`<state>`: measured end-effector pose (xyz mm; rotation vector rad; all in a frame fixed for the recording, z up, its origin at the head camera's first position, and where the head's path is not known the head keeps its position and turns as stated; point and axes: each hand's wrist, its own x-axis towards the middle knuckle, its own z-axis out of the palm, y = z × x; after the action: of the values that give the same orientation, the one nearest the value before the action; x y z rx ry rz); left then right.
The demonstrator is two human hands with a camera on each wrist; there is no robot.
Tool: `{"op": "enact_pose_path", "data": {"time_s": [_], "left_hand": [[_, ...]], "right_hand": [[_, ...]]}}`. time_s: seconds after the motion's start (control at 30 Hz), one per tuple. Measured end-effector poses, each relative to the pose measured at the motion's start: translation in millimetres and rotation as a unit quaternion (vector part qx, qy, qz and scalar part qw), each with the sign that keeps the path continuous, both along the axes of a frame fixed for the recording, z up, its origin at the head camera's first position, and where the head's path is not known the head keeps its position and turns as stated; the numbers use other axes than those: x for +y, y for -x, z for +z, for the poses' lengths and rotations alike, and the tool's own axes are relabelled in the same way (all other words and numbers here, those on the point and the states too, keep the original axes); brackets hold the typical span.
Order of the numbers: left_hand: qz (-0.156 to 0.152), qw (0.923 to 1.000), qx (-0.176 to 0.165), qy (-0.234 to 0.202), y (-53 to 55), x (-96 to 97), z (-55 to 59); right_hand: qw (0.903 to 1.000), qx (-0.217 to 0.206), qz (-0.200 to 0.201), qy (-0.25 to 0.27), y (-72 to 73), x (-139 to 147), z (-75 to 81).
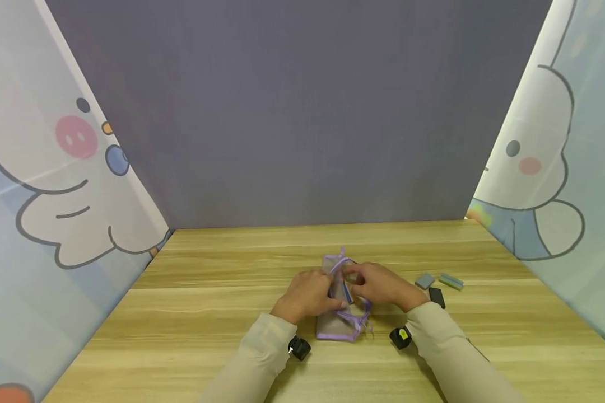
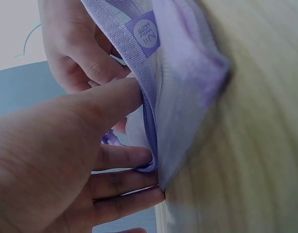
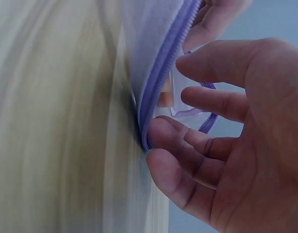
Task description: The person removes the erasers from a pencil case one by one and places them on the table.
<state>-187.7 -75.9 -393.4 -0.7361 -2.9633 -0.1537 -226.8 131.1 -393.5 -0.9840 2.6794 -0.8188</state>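
A mesh zip pouch (image 1: 335,327) with purple trim lies on the table, its zip undone. My left hand (image 1: 310,294) holds its left side; in the left wrist view the thumb presses the inside of the rim, near a round-logo label (image 2: 145,33). My right hand (image 1: 380,284) is at the right side of the opening. In the right wrist view its bent fingers (image 3: 214,99) spread apart, with two fingertips at the zip edge (image 3: 151,107). Between the hands, inside the pouch, shows a narrow blue and orange item (image 1: 349,292), partly hidden by mesh and fingers.
Right of the pouch lie a small grey block (image 1: 425,281), a greenish-blue striped bar (image 1: 451,281) and a small black item (image 1: 436,297). A thin dark item (image 1: 479,350) is partly hidden by the right sleeve. A grey panel (image 1: 302,112) stands behind the table.
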Motion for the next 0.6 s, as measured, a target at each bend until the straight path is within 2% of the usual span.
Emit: {"op": "enact_pose_path", "data": {"time_s": [0.33, 0.6], "left_hand": [[-0.003, 1.0, 0.002, -0.004, 2.9, 0.1, 0.3], [-0.006, 0.9999, 0.004, -0.008, 4.4, -1.4, -2.4]], "right_hand": [[0.9988, 0.038, 0.031, -0.002, 0.5, -4.0, 0.6], [0.9986, 0.044, 0.023, -0.018, 0.5, -4.8, 0.9]]}}
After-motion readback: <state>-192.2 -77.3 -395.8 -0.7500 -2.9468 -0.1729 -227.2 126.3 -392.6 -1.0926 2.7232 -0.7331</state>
